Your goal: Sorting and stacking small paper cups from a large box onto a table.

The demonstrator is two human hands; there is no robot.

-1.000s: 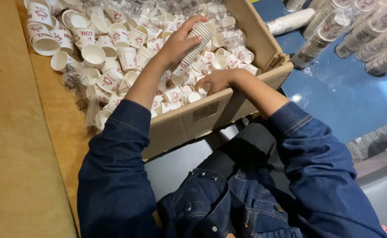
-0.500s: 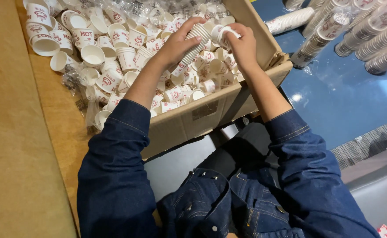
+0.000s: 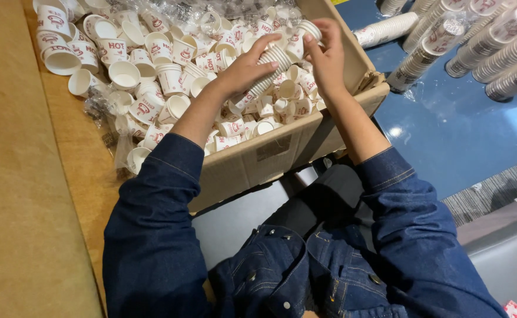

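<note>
My left hand (image 3: 244, 68) is closed around a stack of nested small white paper cups (image 3: 268, 68), held slanted over the cardboard box (image 3: 282, 147). At the stack's upper end my right hand (image 3: 323, 56) grips one small white cup (image 3: 305, 30). Both hands hover above several loose white cups with red print (image 3: 152, 65) that fill the box and lie among crumpled clear plastic. Both arms wear dark blue denim sleeves.
Long sleeves of stacked cups in clear plastic (image 3: 482, 41) lie on the blue surface (image 3: 458, 129) at the upper right. Brown cardboard (image 3: 17, 194) covers the left side. My denim-clad lap (image 3: 329, 259) is below the box's front wall.
My right hand rose from the loose cups at the box's front with a single cup and brought it to the top end of the stack. My left hand kept hold of the stack.
</note>
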